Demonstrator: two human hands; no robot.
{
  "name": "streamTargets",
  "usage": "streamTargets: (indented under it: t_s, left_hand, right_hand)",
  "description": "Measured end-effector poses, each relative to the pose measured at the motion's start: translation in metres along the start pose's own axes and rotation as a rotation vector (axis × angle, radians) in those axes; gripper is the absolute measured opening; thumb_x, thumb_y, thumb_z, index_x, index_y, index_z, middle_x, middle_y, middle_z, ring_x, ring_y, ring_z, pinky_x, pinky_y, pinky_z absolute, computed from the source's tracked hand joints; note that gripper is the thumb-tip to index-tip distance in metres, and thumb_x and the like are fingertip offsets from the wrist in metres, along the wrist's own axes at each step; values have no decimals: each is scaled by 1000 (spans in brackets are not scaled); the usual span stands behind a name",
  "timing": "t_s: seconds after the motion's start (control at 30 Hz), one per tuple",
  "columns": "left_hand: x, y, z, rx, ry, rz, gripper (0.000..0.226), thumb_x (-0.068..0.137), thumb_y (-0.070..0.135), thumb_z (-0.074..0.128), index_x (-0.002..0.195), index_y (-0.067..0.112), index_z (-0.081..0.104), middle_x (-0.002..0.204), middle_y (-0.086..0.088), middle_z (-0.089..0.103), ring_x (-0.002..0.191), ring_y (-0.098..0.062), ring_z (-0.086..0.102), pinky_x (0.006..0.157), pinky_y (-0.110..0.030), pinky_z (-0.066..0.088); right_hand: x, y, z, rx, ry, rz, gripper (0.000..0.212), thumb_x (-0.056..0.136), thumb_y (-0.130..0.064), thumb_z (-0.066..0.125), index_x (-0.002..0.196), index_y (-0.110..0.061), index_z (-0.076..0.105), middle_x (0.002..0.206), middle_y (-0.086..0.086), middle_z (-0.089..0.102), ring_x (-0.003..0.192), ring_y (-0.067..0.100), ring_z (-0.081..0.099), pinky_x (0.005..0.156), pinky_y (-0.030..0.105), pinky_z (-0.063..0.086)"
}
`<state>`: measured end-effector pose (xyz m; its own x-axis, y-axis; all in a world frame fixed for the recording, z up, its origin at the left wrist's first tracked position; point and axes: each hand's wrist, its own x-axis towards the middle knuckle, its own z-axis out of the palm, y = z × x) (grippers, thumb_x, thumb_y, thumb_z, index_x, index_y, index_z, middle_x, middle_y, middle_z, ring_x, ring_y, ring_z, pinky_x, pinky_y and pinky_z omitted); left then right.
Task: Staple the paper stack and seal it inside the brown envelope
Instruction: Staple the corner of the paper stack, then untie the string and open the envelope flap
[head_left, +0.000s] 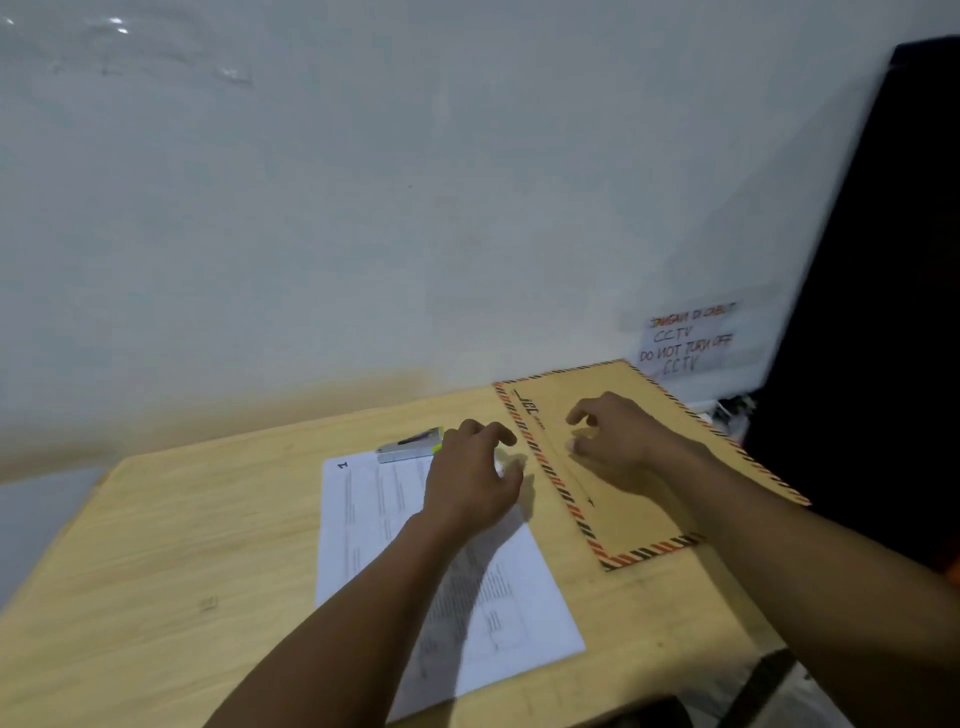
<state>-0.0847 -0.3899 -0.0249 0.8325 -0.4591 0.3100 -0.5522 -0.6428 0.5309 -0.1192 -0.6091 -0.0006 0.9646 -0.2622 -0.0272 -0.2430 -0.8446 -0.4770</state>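
Left hand (470, 475) over paper stack (363, 519), right hand (618, 441) over brown envelope (618, 525); both loosely curled, holding nothing.

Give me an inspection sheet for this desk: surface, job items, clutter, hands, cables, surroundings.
Surface: light wooden table.
Job's things: paper stack lying flat, print up; stapler at its far edge; brown envelope flat to its right, striped border.
Clutter: nothing seen.
Hands: left hand over the stack's far right corner, right hand over the envelope; both loosely curled, holding nothing.
Cables: blurred dark bits past the envelope; cannot tell.
Surroundings: pale wall, handwritten CCTV note, dark object at right.
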Motion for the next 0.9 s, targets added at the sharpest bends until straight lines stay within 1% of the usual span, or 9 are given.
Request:
streamTargets:
  t_s: [0.2, 0.37, 0.43, 0.53, 0.63, 0.7, 0.77, 0.83, 0.9]
  left_hand:
    - [-5, 31, 23, 44, -214, 185, 68, 71, 76, 51, 120, 30, 65, 117, 1, 61, 114, -21, 52, 94, -41, 49]
    - [-22, 51, 35, 196, -393, 331, 95, 52, 96, 57, 127, 37, 59, 122, 8, 56, 114, -14, 48, 93, -36, 48]
    - [-25, 53, 38, 218, -367, 393, 91, 57, 94, 57, 126, 35, 61, 121, 6, 58, 111, -15, 50, 91, -36, 48]
    - [-28, 55, 37, 215, -295, 490, 62, 78, 77, 57, 118, 30, 68, 111, 4, 65, 101, -15, 57, 82, -34, 51]
    - [-32, 62, 32, 182, -239, 524, 38, 92, 56, 51, 97, 25, 72, 87, 5, 67, 76, -13, 59, 64, -29, 49]
    - [-30, 63, 29, 114, -203, 459, 32, 94, 43, 48, 84, 22, 69, 71, 6, 64, 62, -15, 55, 57, -27, 40]
    - [-22, 60, 27, 6, -179, 342, 30, 96, 39, 49, 82, 20, 68, 66, 8, 61, 62, -15, 55, 56, -27, 36]
    - [-12, 56, 25, -83, -162, 248, 28, 100, 36, 53, 83, 17, 67, 70, 6, 61, 67, -15, 55, 56, -26, 33]
    - [-4, 54, 24, -139, -168, 173, 25, 101, 32, 55, 82, 18, 63, 71, 5, 59, 69, -15, 52, 56, -25, 32]
  right_hand:
    - [-36, 31, 2, 1, 106, 55, 30, 89, -44, 65, 118, -36, 63, 130, -3, 51, 121, 25, 51, 102, 49, 46]
    - [-47, 44, 1, -103, 67, 58, 35, 94, -40, 63, 127, -30, 62, 133, -1, 51, 124, 24, 49, 102, 43, 42]
    - [-47, 43, 1, -85, 64, 47, 36, 94, -39, 63, 129, -28, 62, 133, -1, 53, 123, 23, 52, 101, 41, 44]
    - [-46, 41, 1, -12, 57, 48, 34, 94, -36, 64, 126, -26, 65, 133, -1, 57, 119, 22, 58, 100, 41, 49]
    - [-46, 43, -4, 66, 42, 37, 28, 93, -31, 64, 120, -25, 68, 128, 0, 64, 111, 20, 62, 96, 37, 52]
    - [-46, 44, -11, 127, 17, 18, 20, 93, -30, 63, 112, -26, 70, 115, 0, 71, 96, 15, 65, 84, 31, 53]
    - [-48, 42, -20, 156, 14, -9, 13, 93, -36, 64, 100, -28, 72, 99, -4, 75, 83, 11, 67, 76, 33, 56]
    - [-49, 40, -29, 142, 60, -62, 20, 90, -48, 65, 92, -30, 73, 91, -8, 75, 86, 11, 69, 82, 42, 59]
    - [-53, 34, -38, 79, 105, -106, 30, 86, -59, 64, 91, -30, 73, 91, -9, 73, 91, 13, 66, 85, 41, 56]
